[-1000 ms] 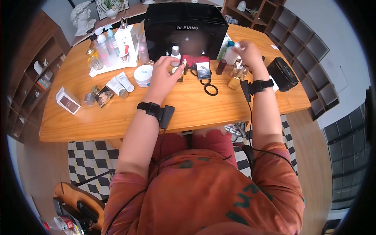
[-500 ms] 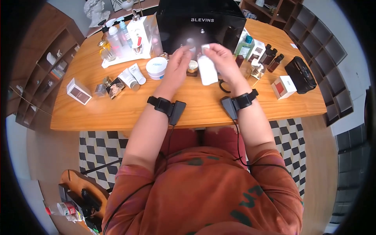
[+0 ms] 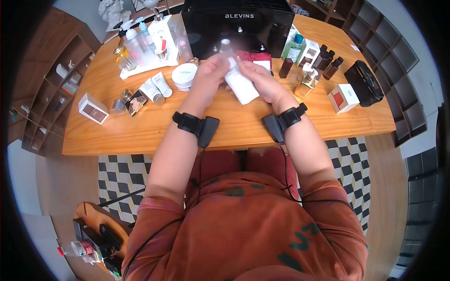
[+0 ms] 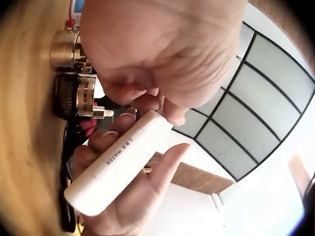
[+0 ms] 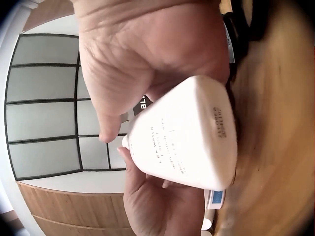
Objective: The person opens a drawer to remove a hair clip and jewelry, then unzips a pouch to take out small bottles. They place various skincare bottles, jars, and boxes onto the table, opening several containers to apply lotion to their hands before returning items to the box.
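Between both hands, a white bottle (image 3: 244, 89) tilts over the table with its base toward the person. Printed lettering reads "LBK WATER" on the bottle (image 4: 118, 160) in the left wrist view. My right hand (image 3: 266, 80) grips its body, thumb on one side and fingers on the other. At its top end my left hand (image 3: 210, 75) has its fingers curled round the neck and cap, which they mostly hide. In the left wrist view a dark bottle with a gold band (image 4: 74, 96) and a gold jar (image 4: 65, 49) stand beside the hands.
A glossy black case (image 3: 234, 28) stands behind the hands. On the left are a white tray (image 3: 152, 67) of pump bottles, a round white jar (image 3: 184, 75) and two tubes. At right are a green bottle (image 3: 294, 48), a perfume bottle (image 3: 307, 83), a small box (image 3: 343, 98) and a black bag (image 3: 364, 83).
My right hand has brought the white bottle from the right side of the table to the middle. My left hand has moved from the small items to the bottle's top end.
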Tool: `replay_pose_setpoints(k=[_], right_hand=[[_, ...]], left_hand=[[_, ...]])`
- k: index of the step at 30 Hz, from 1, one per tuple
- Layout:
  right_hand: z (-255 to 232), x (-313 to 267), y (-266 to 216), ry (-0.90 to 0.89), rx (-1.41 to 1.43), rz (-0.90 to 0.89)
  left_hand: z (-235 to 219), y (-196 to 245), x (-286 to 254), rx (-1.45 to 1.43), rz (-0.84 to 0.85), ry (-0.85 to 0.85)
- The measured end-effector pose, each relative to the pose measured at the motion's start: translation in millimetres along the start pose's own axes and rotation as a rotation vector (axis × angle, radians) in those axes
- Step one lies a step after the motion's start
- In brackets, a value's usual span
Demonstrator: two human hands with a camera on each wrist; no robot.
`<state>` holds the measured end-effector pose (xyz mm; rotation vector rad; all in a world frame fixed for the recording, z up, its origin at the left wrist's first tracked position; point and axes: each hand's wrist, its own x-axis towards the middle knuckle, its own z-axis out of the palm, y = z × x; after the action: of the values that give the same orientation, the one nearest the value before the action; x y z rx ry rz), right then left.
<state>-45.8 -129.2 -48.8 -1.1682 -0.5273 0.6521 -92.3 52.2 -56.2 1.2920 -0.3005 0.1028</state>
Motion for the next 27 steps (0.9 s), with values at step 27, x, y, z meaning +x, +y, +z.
replay_pose_setpoints(k=[27], right_hand=[[18.5, -3.5, 6.9, 0.000, -0.394, -0.027]], left_hand=[[-1.3, 7.1, -3.3, 0.020, 0.085, 0.061]])
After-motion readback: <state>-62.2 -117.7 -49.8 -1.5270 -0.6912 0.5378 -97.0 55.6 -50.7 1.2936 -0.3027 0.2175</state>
